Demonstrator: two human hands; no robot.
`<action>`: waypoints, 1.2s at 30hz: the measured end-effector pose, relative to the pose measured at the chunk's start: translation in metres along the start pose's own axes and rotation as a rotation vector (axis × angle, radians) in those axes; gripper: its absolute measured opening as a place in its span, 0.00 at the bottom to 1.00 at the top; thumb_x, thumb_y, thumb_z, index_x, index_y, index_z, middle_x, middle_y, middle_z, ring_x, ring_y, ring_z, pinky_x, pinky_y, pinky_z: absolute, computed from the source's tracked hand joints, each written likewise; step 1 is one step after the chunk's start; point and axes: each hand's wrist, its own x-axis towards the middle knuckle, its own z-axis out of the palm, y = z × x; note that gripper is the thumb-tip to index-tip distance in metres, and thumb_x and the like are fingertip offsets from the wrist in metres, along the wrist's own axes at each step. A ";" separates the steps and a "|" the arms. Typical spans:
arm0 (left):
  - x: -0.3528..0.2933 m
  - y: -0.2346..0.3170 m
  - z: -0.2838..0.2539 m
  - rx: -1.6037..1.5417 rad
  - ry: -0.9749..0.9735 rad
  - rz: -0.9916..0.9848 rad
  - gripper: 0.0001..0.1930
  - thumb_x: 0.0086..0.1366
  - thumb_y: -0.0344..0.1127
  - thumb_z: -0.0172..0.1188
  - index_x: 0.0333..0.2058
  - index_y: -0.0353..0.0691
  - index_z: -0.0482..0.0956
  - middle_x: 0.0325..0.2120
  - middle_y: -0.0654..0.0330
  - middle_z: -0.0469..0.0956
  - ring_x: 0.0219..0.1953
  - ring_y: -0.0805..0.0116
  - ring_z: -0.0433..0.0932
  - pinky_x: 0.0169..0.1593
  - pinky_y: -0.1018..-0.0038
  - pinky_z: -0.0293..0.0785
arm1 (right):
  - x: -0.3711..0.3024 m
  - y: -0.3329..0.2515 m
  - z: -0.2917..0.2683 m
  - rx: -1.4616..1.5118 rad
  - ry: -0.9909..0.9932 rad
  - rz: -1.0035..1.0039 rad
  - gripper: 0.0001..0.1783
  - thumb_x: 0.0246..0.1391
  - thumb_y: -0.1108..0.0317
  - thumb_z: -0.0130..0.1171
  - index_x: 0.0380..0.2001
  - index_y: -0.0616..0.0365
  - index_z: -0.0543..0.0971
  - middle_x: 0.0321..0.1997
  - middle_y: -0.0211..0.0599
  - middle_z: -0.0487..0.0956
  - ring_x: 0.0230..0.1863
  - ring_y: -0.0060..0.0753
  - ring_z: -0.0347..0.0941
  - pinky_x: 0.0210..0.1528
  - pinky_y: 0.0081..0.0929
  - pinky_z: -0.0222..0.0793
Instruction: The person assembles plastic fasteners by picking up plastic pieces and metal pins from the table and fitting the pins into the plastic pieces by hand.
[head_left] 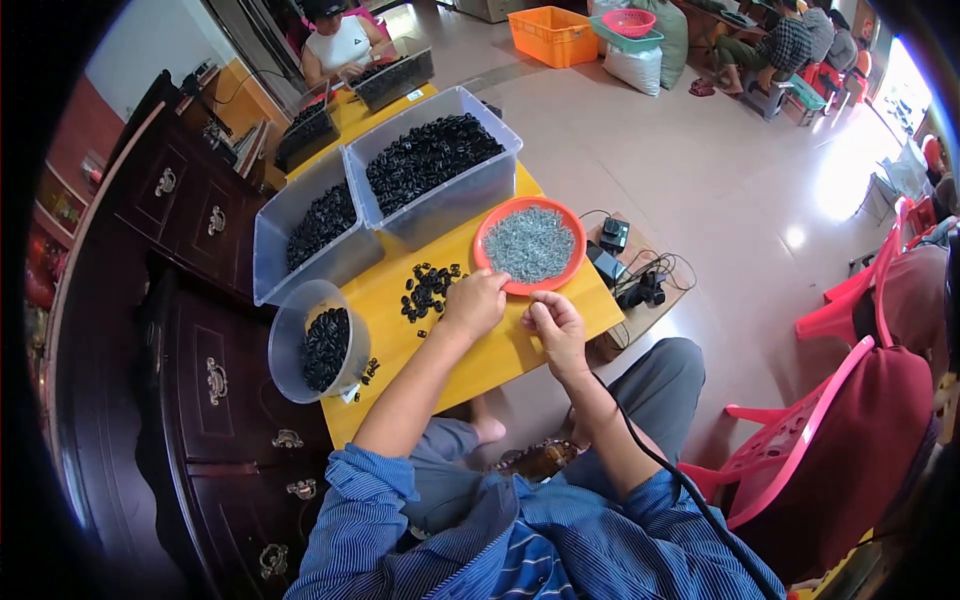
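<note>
My left hand [476, 303] is closed, fingertips pinched together at the near rim of a round red-orange plate [580, 258]. The plate holds a heap of small, pale grey translucent pieces [530, 243]. Just right of it my right hand [557, 332] is also closed, thumb against the fingers, over the table's near edge. Whatever either hand pinches is too small to make out. Left of my left hand lies a loose pile of small black oval parts [426, 292] on the yellow table [400, 375].
Two clear bins [420, 222] of black parts stand behind the pile, with a round clear tub [283, 350] at left. Dark wooden drawers [215, 440] line the left. Cables and small devices [640, 285] sit right; a pink chair [790, 440] stands nearby. A co-worker [345, 48] sits at the far end.
</note>
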 end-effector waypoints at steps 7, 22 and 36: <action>0.021 0.000 -0.007 0.124 -0.131 0.033 0.12 0.58 0.34 0.62 0.42 0.43 0.81 0.35 0.50 0.82 0.40 0.48 0.83 0.43 0.53 0.79 | 0.007 0.006 -0.007 -0.020 -0.092 -0.012 0.12 0.67 0.70 0.56 0.50 0.62 0.76 0.35 0.31 0.80 0.36 0.21 0.77 0.43 0.21 0.75; 0.037 -0.010 -0.005 0.145 -0.174 0.021 0.11 0.56 0.38 0.63 0.39 0.47 0.84 0.38 0.55 0.84 0.42 0.52 0.83 0.46 0.56 0.78 | 0.018 0.007 -0.006 -0.039 -0.121 0.014 0.11 0.67 0.68 0.56 0.49 0.61 0.76 0.36 0.30 0.79 0.36 0.20 0.77 0.43 0.22 0.76; 0.029 -0.037 -0.011 -0.383 -0.137 -0.079 0.12 0.55 0.35 0.70 0.37 0.39 0.84 0.27 0.55 0.84 0.32 0.58 0.83 0.41 0.66 0.78 | 0.018 0.002 0.000 -0.069 -0.121 0.053 0.10 0.66 0.70 0.56 0.48 0.61 0.77 0.35 0.28 0.79 0.35 0.18 0.75 0.40 0.19 0.73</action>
